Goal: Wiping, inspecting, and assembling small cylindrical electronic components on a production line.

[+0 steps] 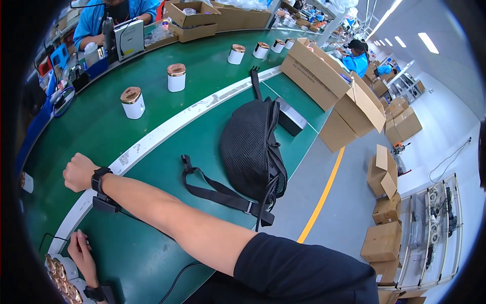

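Observation:
My right arm reaches across to the left, and my right hand [79, 172] is closed in a fist over the green belt, just past the white rail [147, 144]. Nothing shows in that fist, and the palm side is turned away. At the lower left my left hand [84, 257] is open, its fingers stretched out beside the rail. Close to it stands a cluster of white canisters with copper-coloured lids [62, 283], partly cut off by the picture's edge. Both wrists wear black straps. More such canisters stand apart on the belt, the nearest a white canister [133, 104].
A black mesh bag [248, 147] with loose straps lies on the green tabletop, beside a dark box [292, 117]. Open cardboard boxes [316, 76] stand at the table's right edge. Across the belt a person in blue [91, 25] sits by a white device [129, 39].

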A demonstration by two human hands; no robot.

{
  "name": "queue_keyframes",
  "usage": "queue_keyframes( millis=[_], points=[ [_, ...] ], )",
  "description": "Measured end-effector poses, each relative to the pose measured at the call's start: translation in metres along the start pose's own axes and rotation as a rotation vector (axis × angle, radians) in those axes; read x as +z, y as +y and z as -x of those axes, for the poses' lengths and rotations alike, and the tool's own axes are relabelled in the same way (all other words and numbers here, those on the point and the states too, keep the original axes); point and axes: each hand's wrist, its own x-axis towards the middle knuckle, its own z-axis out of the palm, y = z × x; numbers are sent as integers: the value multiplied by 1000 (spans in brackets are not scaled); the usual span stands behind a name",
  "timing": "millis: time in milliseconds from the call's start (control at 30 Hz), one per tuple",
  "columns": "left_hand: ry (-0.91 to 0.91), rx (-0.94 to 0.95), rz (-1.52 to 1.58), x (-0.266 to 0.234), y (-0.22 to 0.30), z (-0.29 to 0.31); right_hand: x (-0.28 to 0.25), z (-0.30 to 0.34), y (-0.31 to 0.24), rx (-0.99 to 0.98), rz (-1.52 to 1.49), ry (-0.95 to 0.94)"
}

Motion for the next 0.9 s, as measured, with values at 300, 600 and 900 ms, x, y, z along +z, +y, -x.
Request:
queue_keyframes(
  millis=[300, 600, 900],
  points=[
    [-2, 360, -480, 1, 12, 3, -22, -4, 1, 239, -118, 159],
    [202, -180, 239, -4, -13, -14, -4, -13, 36, 801, -1034, 664],
    [485, -393, 565, -1, 17, -12, -43, -18, 32, 970, -2206, 267]
  ],
)
